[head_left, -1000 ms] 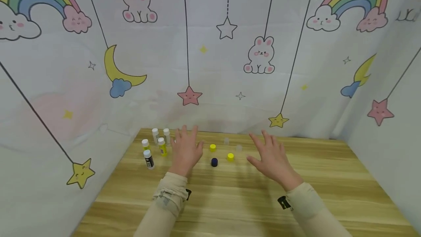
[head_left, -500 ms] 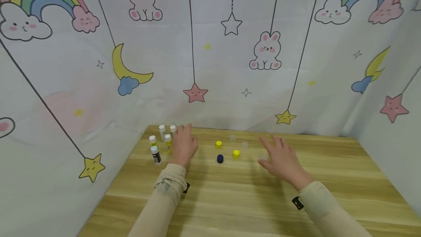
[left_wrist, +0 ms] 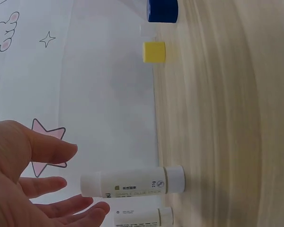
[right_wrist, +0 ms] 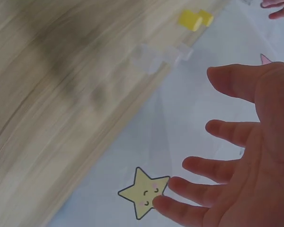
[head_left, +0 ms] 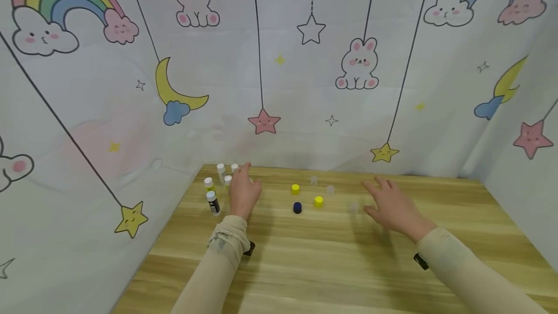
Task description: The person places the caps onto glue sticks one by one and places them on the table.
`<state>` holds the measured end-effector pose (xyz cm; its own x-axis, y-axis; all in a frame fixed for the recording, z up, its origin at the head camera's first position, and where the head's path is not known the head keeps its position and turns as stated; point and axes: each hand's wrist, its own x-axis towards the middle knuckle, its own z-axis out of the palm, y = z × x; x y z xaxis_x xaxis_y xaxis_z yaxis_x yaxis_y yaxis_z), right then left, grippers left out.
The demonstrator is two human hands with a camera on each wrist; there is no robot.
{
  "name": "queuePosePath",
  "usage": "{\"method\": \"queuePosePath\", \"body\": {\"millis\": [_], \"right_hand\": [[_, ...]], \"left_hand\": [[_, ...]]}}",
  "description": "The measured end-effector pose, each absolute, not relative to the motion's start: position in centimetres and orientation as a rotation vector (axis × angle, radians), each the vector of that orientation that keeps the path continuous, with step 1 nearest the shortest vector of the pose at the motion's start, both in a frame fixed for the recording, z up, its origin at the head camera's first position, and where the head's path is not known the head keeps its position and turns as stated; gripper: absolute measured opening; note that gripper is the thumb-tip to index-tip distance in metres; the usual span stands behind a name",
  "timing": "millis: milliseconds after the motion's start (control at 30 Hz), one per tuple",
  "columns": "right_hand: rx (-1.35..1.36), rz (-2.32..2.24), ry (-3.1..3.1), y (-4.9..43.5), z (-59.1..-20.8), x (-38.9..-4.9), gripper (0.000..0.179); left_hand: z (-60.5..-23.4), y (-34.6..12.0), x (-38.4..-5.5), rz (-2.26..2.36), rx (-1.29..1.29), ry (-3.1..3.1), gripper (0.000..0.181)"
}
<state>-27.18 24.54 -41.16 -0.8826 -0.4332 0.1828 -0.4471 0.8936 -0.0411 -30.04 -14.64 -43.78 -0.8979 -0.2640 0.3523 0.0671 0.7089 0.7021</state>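
My left hand [head_left: 245, 195] reaches over the upright glue sticks at the back left, fingers apart and holding nothing. In the left wrist view its fingertips are beside the white cap of a white glue stick [left_wrist: 132, 183], with a second glue stick [left_wrist: 137, 218] behind. A black-labelled glue stick [head_left: 213, 204] and a yellow one [head_left: 209, 186] stand to its left. My right hand [head_left: 398, 210] hovers with spread fingers above the table, nothing in its grasp. Just left of its thumb sits a clear cap [head_left: 354, 207].
Mid-table are a navy cap [head_left: 297, 208], two yellow caps [head_left: 318, 202] and two more clear caps [head_left: 330, 190] towards the back edge. A patterned white curtain [head_left: 305, 144] hangs right behind the wooden table [head_left: 322, 265] and along both sides.
My left hand has moved left towards the glue sticks and now covers part of them. My right hand has drawn away to the right, exposing the clear cap. The head view has shifted slightly left.
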Motion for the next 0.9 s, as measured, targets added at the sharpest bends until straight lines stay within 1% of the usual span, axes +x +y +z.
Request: {"method": "queuePosePath", "body": {"millis": [267, 567, 833, 900], "right_hand": [[0.737, 0.157, -2.94, 24.8, -41.3, -28.6, 0.062], [0.827, 0.409, -3.001, 24.4, -42.5, -30.8, 0.053], [0.812, 0.507, -3.044, 23.5, -43.6, -31.7, 0.049], [0.811, 0.521, -3.047, 23.1, -44.0, -31.9, 0.047]], "left_hand": [[-44.6, -15.2, -30.6, -1.093, 0.187, -2.479, 0.06], [-46.1, -15.7, -31.7, -1.167, 0.256, -2.446, 0.063], [-46.5, -15.6, -31.6, -1.304, 0.306, -2.408, 0.065], [-46.7, -15.7, -31.5, -1.338, 0.312, -2.391, 0.062]]}}
